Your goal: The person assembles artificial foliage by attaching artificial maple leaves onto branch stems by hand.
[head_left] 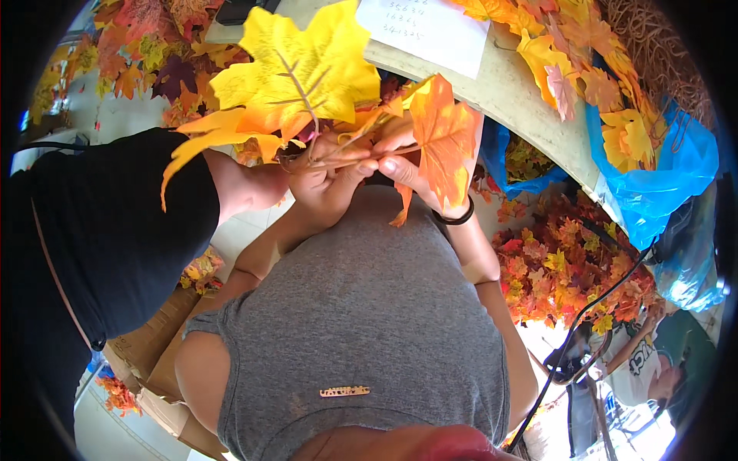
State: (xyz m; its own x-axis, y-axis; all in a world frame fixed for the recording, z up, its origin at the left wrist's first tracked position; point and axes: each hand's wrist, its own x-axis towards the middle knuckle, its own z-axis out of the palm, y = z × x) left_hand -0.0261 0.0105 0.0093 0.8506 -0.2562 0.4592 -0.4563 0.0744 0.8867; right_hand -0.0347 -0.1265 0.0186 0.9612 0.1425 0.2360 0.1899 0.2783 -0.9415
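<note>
My left hand (329, 184) is closed around a small bunch of thin brown stems (338, 160). From them spreads a large yellow artificial maple leaf (296, 65), showing its veined side. A yellow-orange leaf (223, 132) droops to the left of it. My right hand (419, 178), with a black band at the wrist, meets the left at the stems, thumb and fingers pinched on them. An orange artificial maple leaf (444, 134) hangs over the fingers of that hand and partly hides them.
A pale table (507, 96) bears a handwritten paper (427, 27) and leaf garlands (607, 73). Blue plastic bags (653, 180) hang at its right edge. A leaf heap (569, 261) lies at right. Beside me at left stands a person in black (131, 230); cardboard boxes (157, 338) lie behind.
</note>
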